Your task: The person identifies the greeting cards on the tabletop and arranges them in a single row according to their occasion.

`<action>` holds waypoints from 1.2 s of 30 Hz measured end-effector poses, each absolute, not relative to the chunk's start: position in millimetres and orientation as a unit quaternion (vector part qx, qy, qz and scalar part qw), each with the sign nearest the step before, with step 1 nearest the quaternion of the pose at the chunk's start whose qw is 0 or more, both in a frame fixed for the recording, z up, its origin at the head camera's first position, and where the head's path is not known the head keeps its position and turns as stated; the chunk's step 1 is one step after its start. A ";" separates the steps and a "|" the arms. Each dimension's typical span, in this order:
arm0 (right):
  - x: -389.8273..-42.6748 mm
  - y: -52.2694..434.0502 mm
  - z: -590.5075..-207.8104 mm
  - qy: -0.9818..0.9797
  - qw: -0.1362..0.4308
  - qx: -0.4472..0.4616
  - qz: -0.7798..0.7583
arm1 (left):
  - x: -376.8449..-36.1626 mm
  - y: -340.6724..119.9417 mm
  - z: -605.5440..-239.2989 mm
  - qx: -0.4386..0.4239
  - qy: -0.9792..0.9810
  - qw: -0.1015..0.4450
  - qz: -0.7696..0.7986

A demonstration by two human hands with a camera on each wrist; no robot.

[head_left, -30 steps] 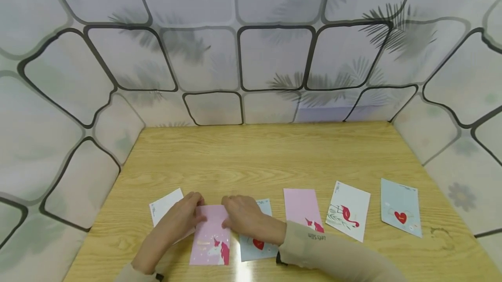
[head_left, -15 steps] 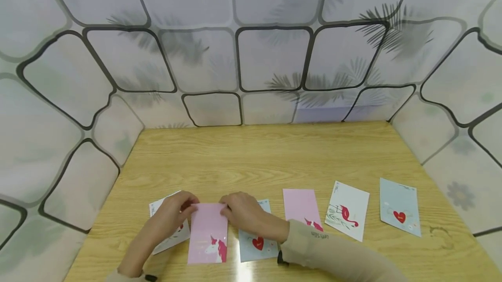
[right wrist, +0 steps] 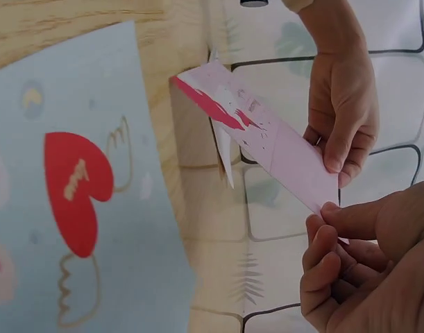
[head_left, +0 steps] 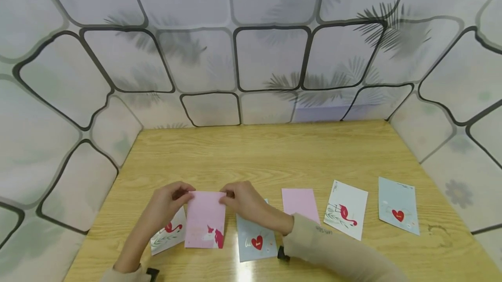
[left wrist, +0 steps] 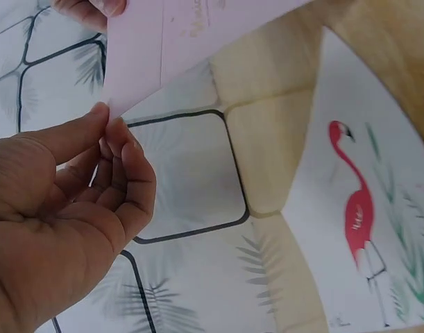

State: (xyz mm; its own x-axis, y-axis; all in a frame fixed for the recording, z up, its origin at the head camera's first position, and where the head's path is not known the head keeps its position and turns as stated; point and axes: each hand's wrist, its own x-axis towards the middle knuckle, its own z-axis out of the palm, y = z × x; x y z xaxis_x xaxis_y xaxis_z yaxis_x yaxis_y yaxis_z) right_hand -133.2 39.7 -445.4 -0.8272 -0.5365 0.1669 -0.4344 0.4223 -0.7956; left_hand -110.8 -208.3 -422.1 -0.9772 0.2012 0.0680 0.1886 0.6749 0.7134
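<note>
1. Over a wood-grain table [head_left: 255, 155], a pink unicorn card [head_left: 205, 223] hangs between two hands, its upper edge raised and its unicorn at a lower corner; whether the bottom edge touches the wood cannot be told.
2. At one upper corner, the left hand [head_left: 166, 203] pinches the card between thumb and forefinger, its remaining fingers loosely curled. The right hand [head_left: 245, 203] pinches the opposite corner, thumb on top.
3. Gripping by both corners probably keeps the thin sheet level and taut, and it leaves the unicorn uncovered.
4. Just beside the held card lie a flamingo card [head_left: 168, 233] on the left and a heart card [head_left: 256, 242] on the right, the latter's top partly hidden by the right hand.
5. Farther right, a second pink card [head_left: 299, 201], partly behind the right sleeve [head_left: 333, 249], another flamingo card [head_left: 345, 212] and another heart card [head_left: 398, 208] continue the row; gaps seemingly keep each design readable.
</note>
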 end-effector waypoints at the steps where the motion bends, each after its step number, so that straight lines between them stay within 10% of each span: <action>1: -134.4 40.0 -443.7 0.839 0.051 -0.287 -0.460 | -111.8 -208.0 -419.6 0.101 0.914 0.011 0.394; 36: -215.1 15.1 -404.6 0.791 0.009 -0.191 -0.582 | -183.1 -222.1 -363.1 -0.015 0.874 -0.008 0.485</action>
State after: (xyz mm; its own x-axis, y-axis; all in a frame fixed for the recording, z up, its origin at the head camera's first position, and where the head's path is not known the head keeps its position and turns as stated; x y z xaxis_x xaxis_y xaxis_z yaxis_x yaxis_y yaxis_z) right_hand -215.1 15.1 -404.6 -0.9268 -0.3132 0.2073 -0.2912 0.2505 -0.9233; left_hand -183.1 -222.1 -363.1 -0.9994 -0.0346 -0.0009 -0.0190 0.5295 0.8481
